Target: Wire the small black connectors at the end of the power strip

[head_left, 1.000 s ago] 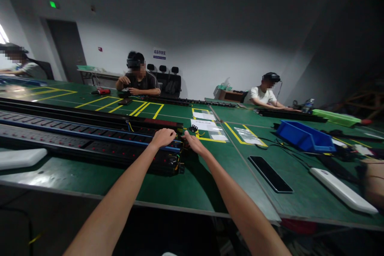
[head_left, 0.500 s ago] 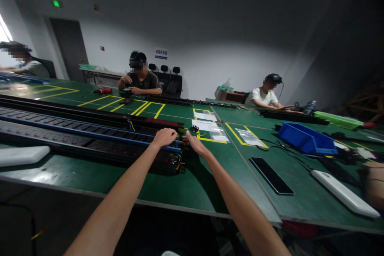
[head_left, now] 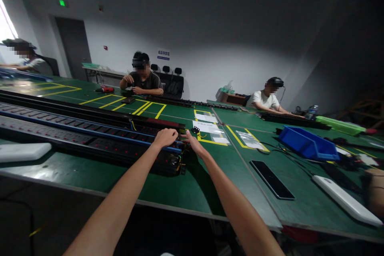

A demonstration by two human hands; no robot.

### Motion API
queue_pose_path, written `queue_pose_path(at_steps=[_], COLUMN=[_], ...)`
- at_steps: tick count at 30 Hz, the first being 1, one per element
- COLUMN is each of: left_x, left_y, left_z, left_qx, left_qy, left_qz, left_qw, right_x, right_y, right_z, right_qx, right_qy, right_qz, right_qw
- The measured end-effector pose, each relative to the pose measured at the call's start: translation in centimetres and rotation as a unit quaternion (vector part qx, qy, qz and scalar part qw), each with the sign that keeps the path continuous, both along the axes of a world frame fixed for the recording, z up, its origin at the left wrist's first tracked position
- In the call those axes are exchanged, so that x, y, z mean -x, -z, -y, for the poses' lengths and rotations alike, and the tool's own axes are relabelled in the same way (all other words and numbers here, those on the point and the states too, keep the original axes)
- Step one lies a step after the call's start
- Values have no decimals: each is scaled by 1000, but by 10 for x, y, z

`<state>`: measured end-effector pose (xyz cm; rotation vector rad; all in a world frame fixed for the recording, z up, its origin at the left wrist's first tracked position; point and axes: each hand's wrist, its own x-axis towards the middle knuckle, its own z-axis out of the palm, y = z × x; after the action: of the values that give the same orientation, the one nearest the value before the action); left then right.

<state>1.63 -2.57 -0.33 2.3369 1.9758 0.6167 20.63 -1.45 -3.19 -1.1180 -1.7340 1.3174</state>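
A long black strip (head_left: 120, 150) with rows of slots and small red marks lies across the green table, a blue edge running along it. Its right end shows exposed parts and thin yellow wires (head_left: 181, 160). My left hand (head_left: 165, 138) rests on top near that end, fingers curled down; what they grip is hidden. Just past the end, my right hand (head_left: 195, 145) faces it with the fingers stretched toward the wiring and the thumb raised. A small black bracket with holes (head_left: 196, 129) lies beyond my right hand.
To the right are a black phone (head_left: 272, 180), a white slab-like device (head_left: 345, 200), a blue bin (head_left: 309, 144) and loose cables. Another white device (head_left: 24, 152) lies at left. Paper sheets (head_left: 207, 126) sit within yellow tape. Several people sit at the table; a green tray (head_left: 340, 125) stands far right.
The view has shifted slightly. My right hand's fingers look a little straighter; my left hand stays at the strip's end. The person at far right has stretched an arm farther along the table.
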Motion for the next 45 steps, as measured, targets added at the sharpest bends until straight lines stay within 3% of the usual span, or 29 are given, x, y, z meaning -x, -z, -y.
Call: queue_pose_path(at_steps=[11,28,33,35,38,41,45], left_x=[3,0,-1,-1,-1,-2,-3], left_y=[-1,-4,-6,-7,-7,-8,-9], left_z=[-5,1,3,4,4,6,9], left_qx=[19,0,0,0,-5,-17,-33], left_qy=[3,-22,-27,-31,-39,-46,-60], left_qz=[27,-1,1,2,2,1,-1], left_qw=[999,1000,1000,1000,999,999,998], right_x=[3,0,0,-3,-11,-18,-20], right_y=[10,8,7,7,9,12,13], right_z=[-8,-7,-9,-10,-9,-3,4], right_qx=[61,24,-17,-70,-139,-163,-190], right_qy=[-2,-11,74,144,224,222,175], right_qz=[-64,-31,9,87,254,378,445], right_qw=[996,999,997,983,931,884,857])
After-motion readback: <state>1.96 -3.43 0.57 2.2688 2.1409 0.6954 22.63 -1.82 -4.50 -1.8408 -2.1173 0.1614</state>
